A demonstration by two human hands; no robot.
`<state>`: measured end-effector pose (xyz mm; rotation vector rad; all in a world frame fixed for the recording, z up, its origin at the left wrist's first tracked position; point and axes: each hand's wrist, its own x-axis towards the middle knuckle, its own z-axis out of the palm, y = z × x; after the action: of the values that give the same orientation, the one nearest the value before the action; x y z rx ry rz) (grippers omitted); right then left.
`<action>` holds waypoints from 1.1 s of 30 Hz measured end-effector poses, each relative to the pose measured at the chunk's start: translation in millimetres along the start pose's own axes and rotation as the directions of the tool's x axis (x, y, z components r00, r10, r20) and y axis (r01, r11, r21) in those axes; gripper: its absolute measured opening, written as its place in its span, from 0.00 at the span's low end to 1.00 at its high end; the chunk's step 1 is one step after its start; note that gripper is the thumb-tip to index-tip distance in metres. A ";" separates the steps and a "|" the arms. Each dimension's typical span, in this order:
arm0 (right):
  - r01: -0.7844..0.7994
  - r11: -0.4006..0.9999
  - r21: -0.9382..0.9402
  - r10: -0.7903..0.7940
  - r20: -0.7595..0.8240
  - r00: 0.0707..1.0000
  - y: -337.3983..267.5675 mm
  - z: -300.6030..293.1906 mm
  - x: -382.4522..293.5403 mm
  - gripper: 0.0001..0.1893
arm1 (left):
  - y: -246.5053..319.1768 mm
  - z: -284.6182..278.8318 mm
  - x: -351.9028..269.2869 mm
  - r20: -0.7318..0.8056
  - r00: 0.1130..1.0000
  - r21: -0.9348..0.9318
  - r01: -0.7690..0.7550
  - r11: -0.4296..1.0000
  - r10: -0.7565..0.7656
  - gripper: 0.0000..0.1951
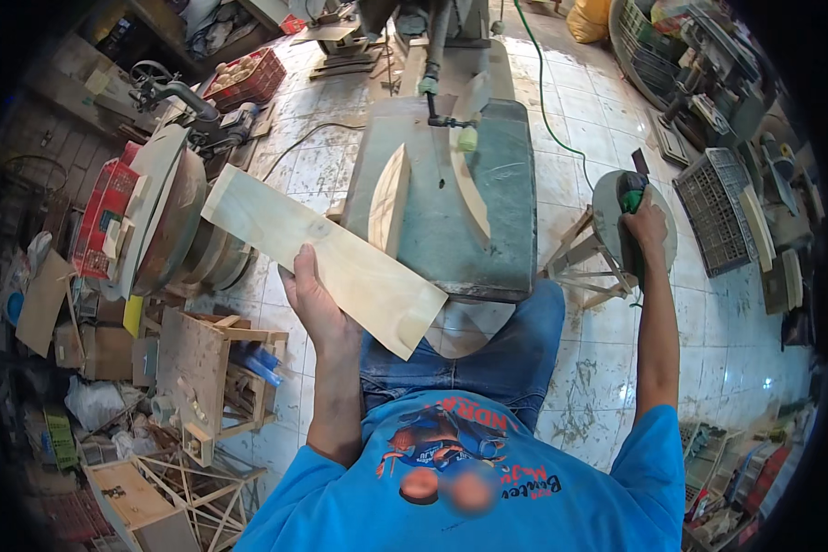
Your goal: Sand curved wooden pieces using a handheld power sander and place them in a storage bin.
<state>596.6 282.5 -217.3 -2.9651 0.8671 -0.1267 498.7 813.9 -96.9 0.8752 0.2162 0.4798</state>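
A flat rectangular wooden board (331, 259) rests in my left hand (314, 293), with the thumb on its upper face. It reaches over the near left corner of a dark green machine table (421, 214). On that table lie a curved wooden piece (390, 200) at the left and a longer curved wooden strip (470, 190) at the right. Above the strip is a black metal guide arm (452, 122) of the machine. Out to the right, my right hand (645, 222) is closed on a green and black object (633, 196) over a round stool (604, 207); its kind is unclear.
A large disc-shaped machine (169, 214) and a red plastic crate (103, 221) stand at the left. At the right are a grey plastic crate (716, 210) and more curved wooden pieces (757, 228). A green hose (545, 103) runs down towards the stool. A wooden stand (186, 366) is at lower left.
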 end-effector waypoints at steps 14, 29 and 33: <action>0.093 0.388 0.917 0.007 -0.104 0.995 43.2 -96.6 -78.4 0.30 | 31.7 -31.1 4.9 0.234 0.938 -0.425 0.335 0.841 -0.256 0.30; 0.433 0.196 0.880 0.307 -0.474 0.825 99.7 -143.4 -263.0 0.39 | 25.3 -63.2 4.5 0.558 0.774 -0.481 0.594 0.645 -0.297 0.35; 0.564 0.337 0.754 0.360 -0.657 0.663 103.1 -185.4 -277.8 0.41 | 23.4 -59.7 0.3 0.528 0.791 -0.429 0.563 0.707 -0.309 0.33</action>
<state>291.1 341.0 -58.0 -1.6588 0.2896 -1.4317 469.4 867.6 -116.1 0.2854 -0.1208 -0.1292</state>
